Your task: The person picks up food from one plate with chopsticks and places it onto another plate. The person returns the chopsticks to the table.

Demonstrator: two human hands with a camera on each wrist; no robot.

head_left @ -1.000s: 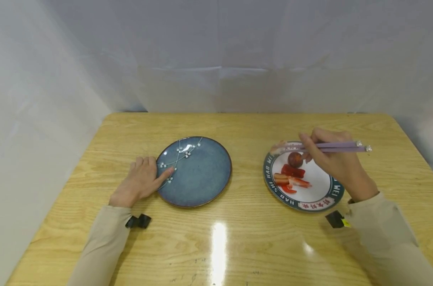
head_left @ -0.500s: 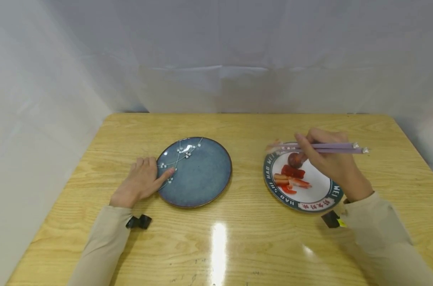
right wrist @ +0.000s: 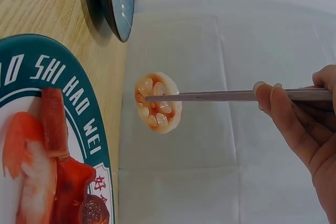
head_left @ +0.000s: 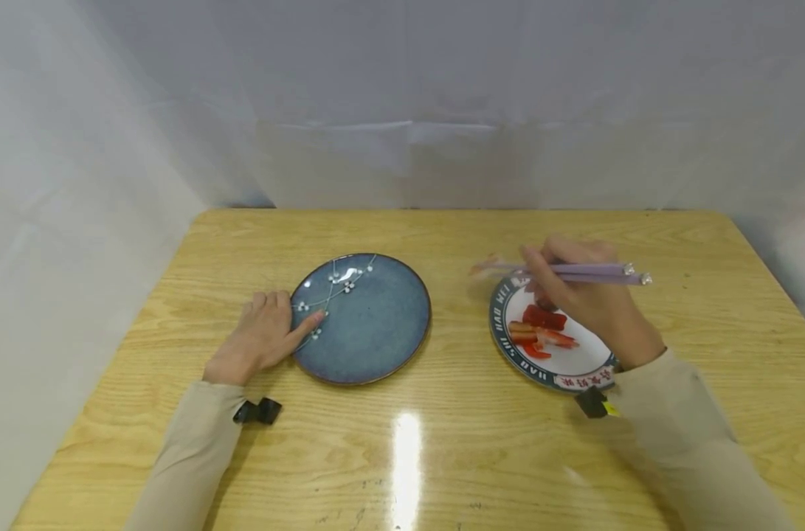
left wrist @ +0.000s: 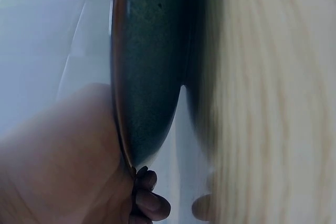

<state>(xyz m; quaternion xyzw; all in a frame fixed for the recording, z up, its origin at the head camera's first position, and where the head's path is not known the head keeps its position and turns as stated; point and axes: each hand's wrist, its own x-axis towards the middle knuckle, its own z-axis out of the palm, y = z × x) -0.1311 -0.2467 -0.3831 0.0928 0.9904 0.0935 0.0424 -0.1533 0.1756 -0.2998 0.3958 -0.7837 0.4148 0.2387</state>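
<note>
In the head view, the right hand's [head_left: 584, 295] fingers grip chopsticks [head_left: 588, 271], carrying a round slice [head_left: 485, 265] above the counter [head_left: 455, 442], farther left than a second ago, beyond the patterned plate [head_left: 499, 324].

Left wrist: the left hand [left wrist: 68, 161] grips the blue plate's [left wrist: 149, 66] rim.

Right wrist: the slice looks light, perhaps slippery; pinch across both faces.

Fingers [left wrist: 150, 203] at a brown-rimmed green plate [left wrist: 152, 66] on wood-grain tabletop [left wrist: 273, 103]

White-blossomed blue plate [head_left: 375, 324] and pale purple chopsticks [head_left: 595, 270]
</note>
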